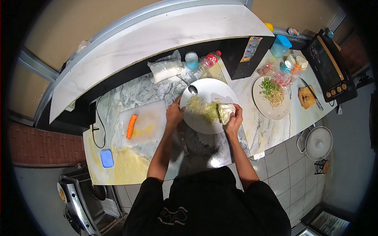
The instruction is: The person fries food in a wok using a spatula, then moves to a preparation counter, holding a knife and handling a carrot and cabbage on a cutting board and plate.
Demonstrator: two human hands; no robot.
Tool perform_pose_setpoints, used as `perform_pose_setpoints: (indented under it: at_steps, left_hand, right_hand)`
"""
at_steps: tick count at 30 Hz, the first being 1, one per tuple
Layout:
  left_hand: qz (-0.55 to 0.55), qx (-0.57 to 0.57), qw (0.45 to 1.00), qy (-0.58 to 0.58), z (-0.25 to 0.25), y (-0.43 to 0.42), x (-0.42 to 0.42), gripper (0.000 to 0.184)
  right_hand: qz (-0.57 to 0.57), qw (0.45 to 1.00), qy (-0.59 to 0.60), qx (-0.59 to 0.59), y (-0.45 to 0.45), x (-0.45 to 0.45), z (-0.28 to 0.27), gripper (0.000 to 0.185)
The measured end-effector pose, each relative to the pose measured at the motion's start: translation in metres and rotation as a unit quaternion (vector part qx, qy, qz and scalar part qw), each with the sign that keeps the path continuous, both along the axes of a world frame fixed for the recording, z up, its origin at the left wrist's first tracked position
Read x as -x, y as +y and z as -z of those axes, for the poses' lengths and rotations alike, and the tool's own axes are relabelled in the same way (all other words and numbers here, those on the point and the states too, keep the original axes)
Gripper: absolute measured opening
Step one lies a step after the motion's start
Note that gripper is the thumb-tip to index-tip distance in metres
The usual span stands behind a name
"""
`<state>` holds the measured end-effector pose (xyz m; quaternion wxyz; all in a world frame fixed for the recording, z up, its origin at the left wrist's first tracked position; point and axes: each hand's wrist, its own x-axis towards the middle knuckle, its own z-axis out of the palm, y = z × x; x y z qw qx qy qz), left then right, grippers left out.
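A large white plate point(201, 128) carries shredded pale green cabbage point(210, 112) and thin, light strips. At its left rim is my left hand point(175, 113), its fingers closed on the edge. My right hand point(234, 120) grips a wedge of cabbage point(225, 113) above the plate's right side. A metal spoon point(192, 90) rests across the upper left rim. Just below my left hand, a long thin utensil point(184, 142) lies on the counter; its kind is unclear. Farther left, a peeled carrot point(131, 126) lies on a white cutting board point(151, 118).
Behind the plate are a bag of white powder point(165, 70), a blue-and-white container point(191, 61) and a red-capped bottle point(208, 61). To the right are another plate point(275, 114) with greens and sprouts, a knife point(311, 93) and a toaster oven point(330, 67). A blue lid point(106, 158) lies left.
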<state>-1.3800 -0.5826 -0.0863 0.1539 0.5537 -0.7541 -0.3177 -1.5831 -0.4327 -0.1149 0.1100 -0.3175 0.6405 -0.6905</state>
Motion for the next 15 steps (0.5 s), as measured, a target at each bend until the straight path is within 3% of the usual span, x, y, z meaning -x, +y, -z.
perform_pose_setpoints:
  at_steps: [6, 15]
  left_hand:
    - [-0.041, 0.016, 0.998, -0.050, -0.007, -0.014, -0.018, 0.057]
    - [-0.063, 0.033, 0.997, -0.013, 0.002, -0.022, -0.033, 0.050]
  right_hand:
    - [-0.011, 1.000, 0.012, -0.011, -0.019, -0.026, 0.003, 0.040]
    - [-0.027, 0.999, -0.005, -0.018, -0.023, -0.043, 0.004, 0.039]
